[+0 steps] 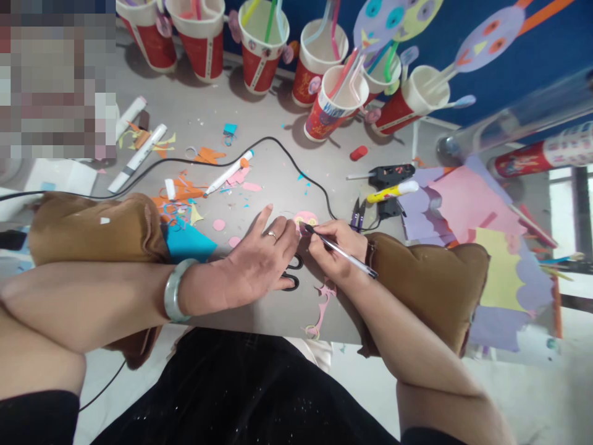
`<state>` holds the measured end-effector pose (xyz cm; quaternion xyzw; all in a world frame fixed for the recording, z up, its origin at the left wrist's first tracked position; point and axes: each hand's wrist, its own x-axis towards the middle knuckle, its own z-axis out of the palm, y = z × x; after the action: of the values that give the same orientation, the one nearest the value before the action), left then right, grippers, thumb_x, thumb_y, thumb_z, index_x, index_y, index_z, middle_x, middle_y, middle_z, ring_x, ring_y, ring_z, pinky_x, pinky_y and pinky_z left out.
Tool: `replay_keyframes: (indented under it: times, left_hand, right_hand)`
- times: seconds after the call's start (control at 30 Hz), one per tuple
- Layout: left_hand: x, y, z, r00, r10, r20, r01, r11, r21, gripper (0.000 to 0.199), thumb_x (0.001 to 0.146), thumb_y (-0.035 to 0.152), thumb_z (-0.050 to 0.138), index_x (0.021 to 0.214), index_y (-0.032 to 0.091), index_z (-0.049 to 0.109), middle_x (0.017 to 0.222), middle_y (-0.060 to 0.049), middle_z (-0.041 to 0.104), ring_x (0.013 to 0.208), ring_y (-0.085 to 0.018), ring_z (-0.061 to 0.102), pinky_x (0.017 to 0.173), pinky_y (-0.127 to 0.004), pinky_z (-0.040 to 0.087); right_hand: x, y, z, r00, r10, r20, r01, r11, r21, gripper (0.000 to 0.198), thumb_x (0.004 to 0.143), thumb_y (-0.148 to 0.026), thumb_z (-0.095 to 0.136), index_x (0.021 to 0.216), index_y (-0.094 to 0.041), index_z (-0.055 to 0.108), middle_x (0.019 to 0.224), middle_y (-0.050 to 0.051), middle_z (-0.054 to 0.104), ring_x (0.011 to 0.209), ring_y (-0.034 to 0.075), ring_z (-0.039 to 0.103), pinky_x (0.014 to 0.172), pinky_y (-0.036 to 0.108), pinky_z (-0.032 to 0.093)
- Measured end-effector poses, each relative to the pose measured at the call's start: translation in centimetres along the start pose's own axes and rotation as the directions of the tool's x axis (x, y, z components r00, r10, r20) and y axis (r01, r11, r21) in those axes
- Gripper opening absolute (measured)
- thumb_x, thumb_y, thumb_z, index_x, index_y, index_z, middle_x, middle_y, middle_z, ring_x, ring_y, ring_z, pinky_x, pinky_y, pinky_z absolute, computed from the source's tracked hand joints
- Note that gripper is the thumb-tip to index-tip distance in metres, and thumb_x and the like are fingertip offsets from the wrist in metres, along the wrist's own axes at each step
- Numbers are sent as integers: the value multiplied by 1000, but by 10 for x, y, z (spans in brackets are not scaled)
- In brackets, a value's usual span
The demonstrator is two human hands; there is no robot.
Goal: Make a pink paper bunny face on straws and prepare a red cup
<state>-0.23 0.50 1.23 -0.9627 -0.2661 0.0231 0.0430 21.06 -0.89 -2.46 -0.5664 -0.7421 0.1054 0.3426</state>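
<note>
A small pink paper cutout [306,216] with two yellow circles on it lies on the grey table between my hands. My left hand [259,256] rests palm down with its fingers spread, the fingertips touching the cutout's left edge. My right hand [340,246] is closed around a pen [345,252] with a clear barrel and a black grip; its tip is on or just over the cutout. Black scissor handles [293,273] show partly from beneath my left hand. Pink paper scraps [323,306] lie near the table's front edge.
Red and white paper cups [262,52] with straws stand along the back. A black cable [208,163] crosses the table. At right are a glue gun [391,175], a yellow marker [393,191], small snips [357,216] and coloured paper sheets [477,198]. Brown cushions [426,284] flank my arms.
</note>
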Motion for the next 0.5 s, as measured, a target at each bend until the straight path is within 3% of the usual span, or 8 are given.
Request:
replay_keyframes:
  times: [0.5]
  left_hand:
    - [0,0,2,1000,-5,-6,4,999,-53,86,94,63,62,147,-5,52,147,-28,57,131,-40,53,120,-66,36]
  right_hand:
    - [-1,2,0,999,-35,7,35,999,11,5,89,-29,63,90,-24,63,76,0,75,62,16,70,57,27,55]
